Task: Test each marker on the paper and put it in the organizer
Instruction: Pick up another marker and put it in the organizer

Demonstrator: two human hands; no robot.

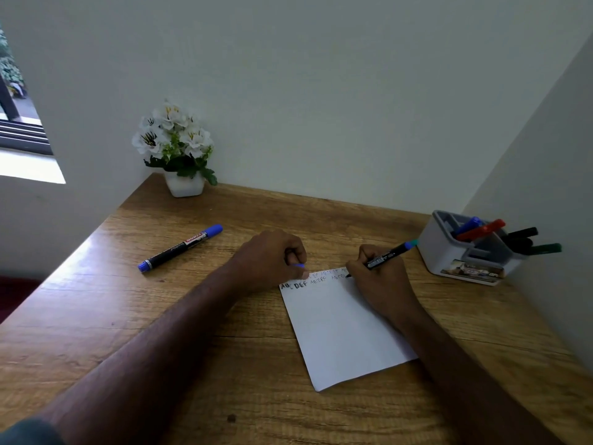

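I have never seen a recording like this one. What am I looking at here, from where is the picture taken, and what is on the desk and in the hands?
There is no machine: a person works with two bare hands, and a camera worn on the head looks forward and down at them. The right hand holds a marker with its tip on the paper, writing test letters. The left hand rests on the paper's top corner and holds a small blue cap. On the wooden desk lie a capped blue marker, a grey organizer already holding several markers, and a pot of white flowers.
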